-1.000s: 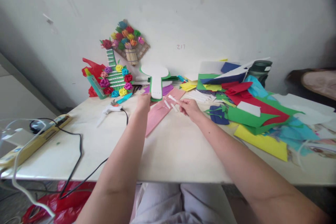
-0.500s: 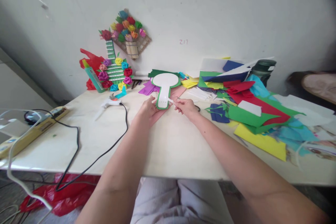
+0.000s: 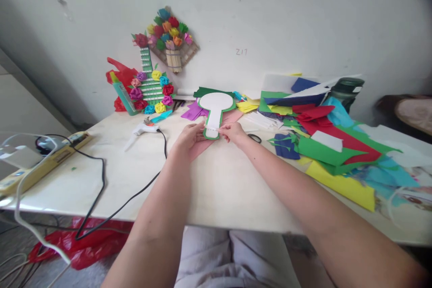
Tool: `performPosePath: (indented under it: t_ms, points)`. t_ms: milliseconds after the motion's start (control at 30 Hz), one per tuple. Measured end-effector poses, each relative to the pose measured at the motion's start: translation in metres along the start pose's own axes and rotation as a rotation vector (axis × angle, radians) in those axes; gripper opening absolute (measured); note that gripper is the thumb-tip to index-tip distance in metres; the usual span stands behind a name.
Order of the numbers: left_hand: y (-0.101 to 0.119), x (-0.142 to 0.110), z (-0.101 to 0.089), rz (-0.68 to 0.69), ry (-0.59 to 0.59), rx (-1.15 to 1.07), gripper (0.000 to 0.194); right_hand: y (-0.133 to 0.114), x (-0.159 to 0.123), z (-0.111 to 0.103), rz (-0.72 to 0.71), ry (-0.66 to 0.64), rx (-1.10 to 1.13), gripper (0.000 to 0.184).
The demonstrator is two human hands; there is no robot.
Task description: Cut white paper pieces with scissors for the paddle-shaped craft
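From the head camera I watch the green-edged white cutout (image 3: 216,102), its narrow stem pointing toward the person and overlapping a pink sheet (image 3: 233,117). Just right of the stem, the right hand (image 3: 232,133) pinches a thin white strip (image 3: 212,129) that crosses it near its lower end. The left hand (image 3: 193,137) has curled fingers at the stem's left edge; I cannot tell whether they grip it. Left of the cutout I see a white glue gun (image 3: 143,131); right of it, loose white strips (image 3: 265,120).
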State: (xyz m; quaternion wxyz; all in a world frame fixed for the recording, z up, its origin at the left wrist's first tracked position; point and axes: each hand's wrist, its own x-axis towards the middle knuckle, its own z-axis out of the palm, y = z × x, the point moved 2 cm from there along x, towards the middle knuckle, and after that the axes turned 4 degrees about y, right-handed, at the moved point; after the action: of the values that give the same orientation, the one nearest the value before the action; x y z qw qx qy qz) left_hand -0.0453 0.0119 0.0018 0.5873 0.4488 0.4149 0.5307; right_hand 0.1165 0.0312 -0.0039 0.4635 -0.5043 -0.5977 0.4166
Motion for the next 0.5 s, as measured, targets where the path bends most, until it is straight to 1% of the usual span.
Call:
performPosePath:
  t_ms: [67,233,300,367,500]
  points:
    - [-0.002,0.001,-0.002,-0.03,-0.034,0.035,0.028,0.0,0.003,0.004,-0.004,-0.005,-0.039,0.01]
    - [-0.011,0.01,-0.01,-0.026,0.022,0.049,0.015,0.0,0.0,0.012,-0.044,-0.017,-0.19,0.012]
    - [-0.014,0.013,-0.012,-0.033,0.062,0.048,0.013,0.003,-0.002,0.013,-0.048,0.013,-0.196,0.013]
    - [-0.016,0.015,-0.013,-0.051,0.093,0.048,0.012,0.006,-0.003,0.012,-0.03,0.071,-0.165,0.015]
    - [-0.015,0.016,-0.012,-0.074,0.081,0.04,0.011,0.012,-0.003,0.008,0.013,0.154,-0.12,0.016]
